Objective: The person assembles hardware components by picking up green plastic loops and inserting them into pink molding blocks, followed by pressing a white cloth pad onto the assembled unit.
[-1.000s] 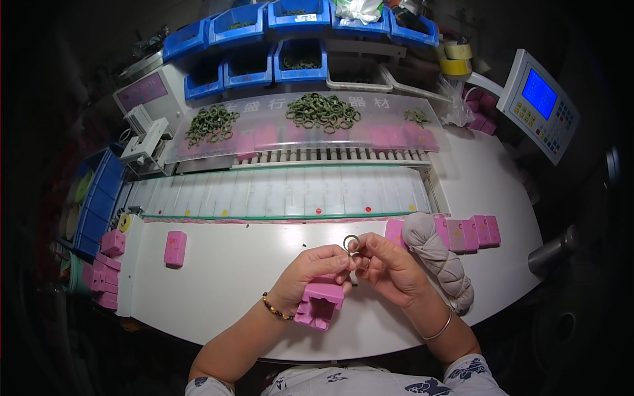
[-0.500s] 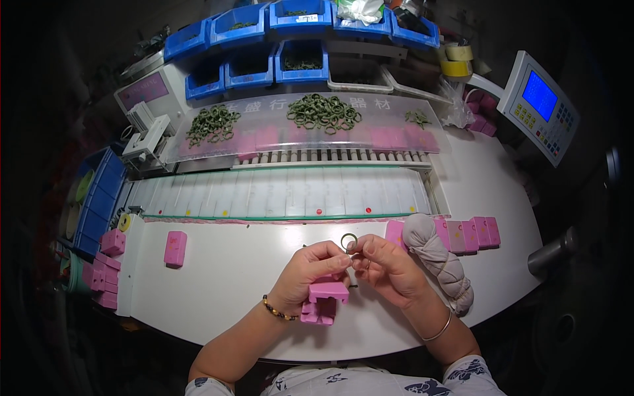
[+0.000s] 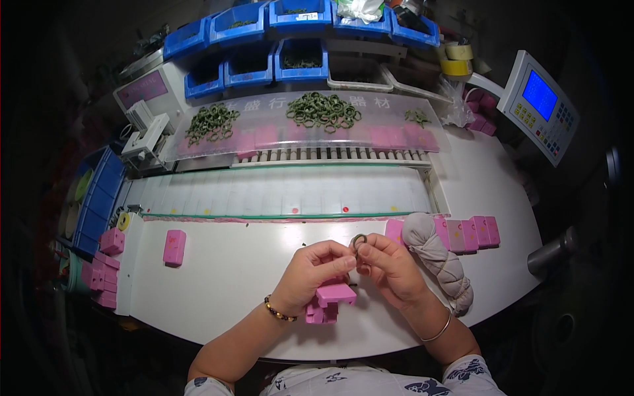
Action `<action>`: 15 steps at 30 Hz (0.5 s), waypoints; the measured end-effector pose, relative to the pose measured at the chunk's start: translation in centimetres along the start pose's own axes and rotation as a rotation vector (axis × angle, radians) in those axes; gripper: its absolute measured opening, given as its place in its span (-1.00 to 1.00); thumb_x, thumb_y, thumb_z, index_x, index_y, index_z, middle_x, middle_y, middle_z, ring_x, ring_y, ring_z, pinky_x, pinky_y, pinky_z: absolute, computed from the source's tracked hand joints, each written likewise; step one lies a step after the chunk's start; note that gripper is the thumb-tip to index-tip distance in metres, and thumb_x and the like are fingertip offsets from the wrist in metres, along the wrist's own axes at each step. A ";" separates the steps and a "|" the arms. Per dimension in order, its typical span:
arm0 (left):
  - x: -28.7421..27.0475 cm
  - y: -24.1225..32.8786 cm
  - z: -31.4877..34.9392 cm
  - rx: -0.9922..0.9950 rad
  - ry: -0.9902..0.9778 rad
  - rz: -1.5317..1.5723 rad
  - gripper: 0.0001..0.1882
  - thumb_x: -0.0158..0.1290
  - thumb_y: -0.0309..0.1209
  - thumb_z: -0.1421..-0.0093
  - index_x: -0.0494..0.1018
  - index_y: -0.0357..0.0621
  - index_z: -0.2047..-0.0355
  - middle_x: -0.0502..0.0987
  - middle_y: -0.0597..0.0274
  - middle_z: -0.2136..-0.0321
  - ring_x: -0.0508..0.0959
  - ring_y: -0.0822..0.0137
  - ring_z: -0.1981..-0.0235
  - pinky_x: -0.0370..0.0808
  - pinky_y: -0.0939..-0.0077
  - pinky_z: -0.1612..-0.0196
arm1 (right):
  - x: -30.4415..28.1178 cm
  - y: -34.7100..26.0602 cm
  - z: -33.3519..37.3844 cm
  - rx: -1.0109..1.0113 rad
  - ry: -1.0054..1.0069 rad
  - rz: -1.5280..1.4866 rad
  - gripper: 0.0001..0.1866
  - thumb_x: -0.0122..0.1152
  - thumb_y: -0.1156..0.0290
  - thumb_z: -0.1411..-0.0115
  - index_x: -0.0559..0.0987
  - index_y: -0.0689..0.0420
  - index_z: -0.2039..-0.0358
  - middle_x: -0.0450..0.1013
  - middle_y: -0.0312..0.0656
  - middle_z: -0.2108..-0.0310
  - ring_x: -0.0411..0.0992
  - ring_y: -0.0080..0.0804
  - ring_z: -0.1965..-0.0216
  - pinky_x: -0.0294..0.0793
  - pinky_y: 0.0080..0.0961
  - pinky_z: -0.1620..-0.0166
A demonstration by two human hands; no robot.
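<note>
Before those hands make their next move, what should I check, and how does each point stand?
1. Right hand pinches the green ring: ok.
2. Left hand holds the pink block: ok.
3. Green ring is apart from the pink block: ok.
4. Pink block fully in view: not ok, the left hand covers part.
5. Grey cloth bundle clear of the right wrist: cannot tell.

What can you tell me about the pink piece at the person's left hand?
The pink piece is boxy and matte, perhaps wax or plastic, with a smooth, flat upper face and a notched, stepped lower part. It sits tilted against the left hand, apparently gripped by the lower fingers, over the white table. The hand hides its far side.
</note>
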State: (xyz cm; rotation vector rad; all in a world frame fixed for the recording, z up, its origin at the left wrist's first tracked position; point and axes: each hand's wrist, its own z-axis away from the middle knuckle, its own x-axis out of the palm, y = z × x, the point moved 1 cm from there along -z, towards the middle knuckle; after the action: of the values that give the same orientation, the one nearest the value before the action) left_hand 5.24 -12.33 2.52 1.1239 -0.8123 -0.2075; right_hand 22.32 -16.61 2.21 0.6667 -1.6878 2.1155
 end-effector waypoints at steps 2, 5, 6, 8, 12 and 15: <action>-0.4 0.0 -0.3 -0.015 0.078 0.130 -0.83 0.04 -0.39 -0.26 0.45 -0.23 0.22 0.46 0.27 0.53 0.53 0.39 0.51 0.45 0.62 0.44 | -0.6 0.2 -0.3 -0.053 0.042 -0.027 -0.84 0.14 0.36 -0.27 0.54 0.15 0.21 0.43 -0.41 0.36 0.33 -0.68 0.34 0.27 -0.69 0.24; -1.8 0.5 -0.9 0.048 0.196 0.521 -0.69 -0.05 -0.22 -0.30 0.40 -0.22 0.12 0.48 0.22 0.48 0.52 0.25 0.48 0.47 0.47 0.39 | -0.4 -0.1 -0.4 -0.063 0.081 -0.025 -0.86 0.13 0.35 -0.28 0.53 0.13 0.23 0.43 -0.40 0.35 0.35 -0.66 0.33 0.31 -0.66 0.22; -1.8 0.9 -0.8 0.037 0.326 0.638 -0.65 -0.04 -0.16 -0.29 0.39 -0.20 0.13 0.49 0.21 0.46 0.51 0.24 0.48 0.46 0.46 0.38 | -0.3 -0.2 -0.4 -0.066 0.112 -0.055 -0.85 0.15 0.36 -0.26 0.54 0.14 0.23 0.42 -0.40 0.41 0.35 -0.67 0.35 0.29 -0.69 0.24; -3.1 0.6 -1.4 0.098 0.229 0.706 -0.60 -0.01 -0.08 -0.26 0.40 -0.18 0.13 0.51 0.22 0.37 0.51 0.25 0.39 0.43 0.46 0.26 | -0.8 -0.1 -0.2 -0.065 0.112 -0.037 -0.85 0.15 0.35 -0.26 0.54 0.14 0.23 0.43 -0.40 0.41 0.35 -0.67 0.35 0.30 -0.69 0.24; -3.7 0.8 -1.1 0.218 0.242 0.773 -0.67 -0.02 -0.14 -0.27 0.43 -0.12 0.12 0.51 0.24 0.22 0.46 0.31 0.15 0.32 0.36 0.04 | -0.7 0.2 -0.6 -0.003 0.080 -0.046 -0.85 0.15 0.35 -0.27 0.54 0.15 0.24 0.44 -0.40 0.40 0.35 -0.70 0.36 0.31 -0.72 0.27; -4.3 0.1 -1.5 0.255 0.231 0.849 -0.73 -0.05 -0.22 -0.29 0.43 -0.13 0.15 0.52 0.23 0.22 0.47 0.31 0.18 0.33 0.36 0.06 | -0.5 0.2 -0.5 -0.017 0.116 -0.014 -0.84 0.11 0.34 -0.29 0.53 0.16 0.24 0.49 -0.35 0.31 0.36 -0.70 0.38 0.31 -0.76 0.27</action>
State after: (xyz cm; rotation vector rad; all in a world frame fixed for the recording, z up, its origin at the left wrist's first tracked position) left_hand 3.19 -8.88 0.28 0.9244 -1.0542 0.7372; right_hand 22.60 -16.21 1.66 0.5392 -1.6321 2.0855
